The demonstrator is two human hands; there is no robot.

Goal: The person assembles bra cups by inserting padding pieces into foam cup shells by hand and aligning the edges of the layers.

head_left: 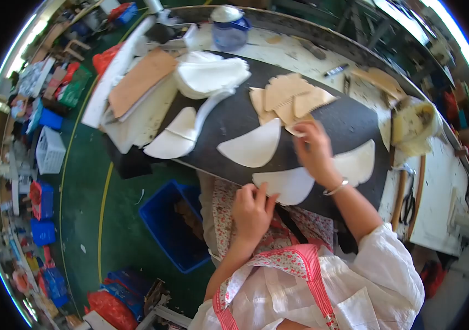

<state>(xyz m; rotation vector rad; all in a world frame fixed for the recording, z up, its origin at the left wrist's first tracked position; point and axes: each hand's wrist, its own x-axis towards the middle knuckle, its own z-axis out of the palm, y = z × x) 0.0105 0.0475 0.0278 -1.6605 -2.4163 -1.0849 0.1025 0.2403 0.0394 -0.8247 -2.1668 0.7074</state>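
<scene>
My left hand (252, 212) has its fingers bent at the near left edge of a white curved piece (292, 186), gripping it against the table's front. My right hand (316, 151) is raised over the black board (207, 132), just below a pile of tan pieces with jagged edges (287, 96). Its fingers are pinched together and slightly blurred; what lies between them I cannot make out. A second white piece (251, 144) lies flat to the left of my right hand. Another white piece (360, 162) lies to its right, partly behind my wrist.
Stacked white pieces (212, 74) and a brown sheet (141, 82) lie at the table's left. A lidded blue tub (230, 30) stands at the back, a marker (336, 70) nearby. At right are a yellowish container (415, 126) and scissors (409, 203). A blue bin (160, 220) stands below.
</scene>
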